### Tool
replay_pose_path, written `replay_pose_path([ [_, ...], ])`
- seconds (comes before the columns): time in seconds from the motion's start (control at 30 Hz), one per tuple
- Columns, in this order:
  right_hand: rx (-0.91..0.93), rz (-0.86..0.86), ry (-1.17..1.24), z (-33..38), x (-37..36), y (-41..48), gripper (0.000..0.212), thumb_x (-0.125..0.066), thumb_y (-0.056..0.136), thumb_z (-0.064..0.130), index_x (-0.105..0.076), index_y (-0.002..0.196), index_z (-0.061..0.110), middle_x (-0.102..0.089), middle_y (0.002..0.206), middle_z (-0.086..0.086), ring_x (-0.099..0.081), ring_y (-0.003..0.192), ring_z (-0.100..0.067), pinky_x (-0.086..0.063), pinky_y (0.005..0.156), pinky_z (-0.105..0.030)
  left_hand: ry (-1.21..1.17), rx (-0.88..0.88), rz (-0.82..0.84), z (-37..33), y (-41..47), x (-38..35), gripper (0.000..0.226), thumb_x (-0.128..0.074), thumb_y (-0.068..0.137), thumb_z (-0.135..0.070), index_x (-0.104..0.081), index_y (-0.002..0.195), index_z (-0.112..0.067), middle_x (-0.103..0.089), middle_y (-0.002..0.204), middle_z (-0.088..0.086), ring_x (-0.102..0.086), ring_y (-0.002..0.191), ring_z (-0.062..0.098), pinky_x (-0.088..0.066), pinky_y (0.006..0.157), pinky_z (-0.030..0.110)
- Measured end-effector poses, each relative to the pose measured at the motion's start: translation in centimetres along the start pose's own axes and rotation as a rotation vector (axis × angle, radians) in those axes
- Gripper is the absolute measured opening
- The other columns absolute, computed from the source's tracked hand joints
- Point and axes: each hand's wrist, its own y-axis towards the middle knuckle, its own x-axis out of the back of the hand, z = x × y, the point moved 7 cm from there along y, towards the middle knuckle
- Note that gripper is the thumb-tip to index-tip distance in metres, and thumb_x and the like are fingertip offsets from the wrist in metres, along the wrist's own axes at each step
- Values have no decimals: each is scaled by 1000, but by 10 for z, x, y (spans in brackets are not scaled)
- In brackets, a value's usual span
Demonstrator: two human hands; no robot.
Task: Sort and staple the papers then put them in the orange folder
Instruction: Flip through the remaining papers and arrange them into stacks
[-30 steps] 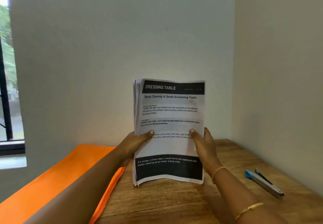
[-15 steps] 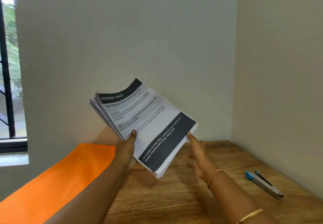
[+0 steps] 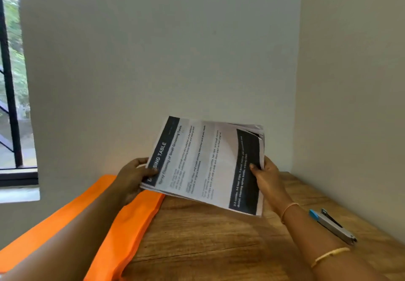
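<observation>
We hold the stack of papers (image 3: 203, 162) turned sideways in the air over the back of the bench (image 3: 208, 243), with the printed top sheet facing us. Its dark "DRESSING TABLE" header band sits at the left end and a second dark band at the right end. The sheets at the upper right corner are fanned and uneven.

Our left hand (image 3: 131, 177) grips the left end, thumb pressed on the header band and fingers curled behind. Our right hand (image 3: 266, 179) grips the right end the same way, thumb on the dark band. We cannot tell whether the lower edge of the stack touches the wood.

The orange folder (image 3: 131, 226) lies flat along the left side of the bench, under our left forearm, its far corner just below the stack. The stapler (image 3: 333, 226), grey with a blue tip, lies on the bench to the right, well apart from the papers. A barred window (image 3: 11, 83) shows at the far left.
</observation>
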Motion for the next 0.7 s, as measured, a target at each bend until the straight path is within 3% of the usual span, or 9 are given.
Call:
replay_pose_path([
  [0.07, 72, -10, -27, 8, 2, 0, 19, -47, 97, 11, -55, 107, 24, -64, 96, -1, -62, 88, -18, -52, 78, -34, 253, -43, 20, 4, -5, -7, 32, -61, 82, 9, -51, 107, -7, -66, 105, 19, -66, 87, 28, -57, 71, 41],
  [0.13, 154, -48, -34, 19, 2, 0, 19, -47, 97, 10, -55, 108, 23, -62, 90, 6, -60, 83, -10, -50, 71, -24, 376, -181, 18, 3, -10, -20, 35, -61, 83, 8, -49, 98, -20, -64, 101, 7, -62, 93, 22, -54, 77, 37],
  [0.2, 224, -104, -30, 29, 3, -2, 19, -48, 97, 9, -53, 107, 25, -60, 88, 10, -58, 81, -5, -48, 69, -21, 426, -339, -4, -1, -17, -33, 38, -57, 87, 5, -44, 98, -28, -59, 101, -2, -58, 99, 19, -52, 76, 30],
  [0.27, 239, -121, -28, 28, 4, -4, 19, -48, 97, 10, -51, 106, 26, -59, 88, 9, -58, 82, -6, -49, 71, -23, 460, -415, -29, 4, -21, -42, 35, -54, 90, 3, -40, 106, -24, -56, 106, -2, -56, 103, 18, -51, 74, 24],
  [0.37, 157, -56, -123, 0, 4, -11, 15, -46, 98, 14, -51, 105, 26, -61, 88, 6, -61, 84, -14, -49, 66, -24, 601, -332, -12, 33, -21, -47, 35, -51, 93, 0, -36, 119, -17, -53, 110, 0, -53, 102, 17, -45, 65, 12],
  [0.47, 111, -36, -266, -21, 7, -15, 13, -45, 99, 20, -51, 109, 25, -61, 88, 5, -61, 84, -16, -50, 69, -29, 706, -226, -38, 58, -16, -43, 37, -49, 94, -1, -37, 128, -11, -56, 123, 10, -54, 111, 24, -43, 80, 23],
  [0.53, 123, -54, -300, -16, 8, -11, 10, -45, 99, 20, -51, 104, 25, -61, 88, 1, -61, 82, -18, -53, 71, -34, 653, -204, -77, 57, -10, -37, 34, -50, 94, -3, -41, 126, -11, -57, 124, 12, -56, 107, 23, -44, 81, 27],
  [0.6, 114, -62, -306, -9, 8, -7, 9, -44, 99, 19, -51, 98, 24, -62, 88, -1, -62, 80, -18, -54, 72, -37, 497, -156, -178, 54, -3, -26, 35, -55, 93, -7, -43, 126, -8, -59, 121, 16, -59, 95, 23, -47, 71, 27],
  [0.7, 13, -76, -256, -13, 9, -3, 12, -42, 98, 15, -53, 98, 21, -62, 88, -3, -61, 81, -20, -52, 72, -35, -137, 19, -283, 64, 11, -11, 55, -63, 88, -3, -36, 135, 1, -56, 121, 21, -61, 85, 25, -51, 65, 31],
])
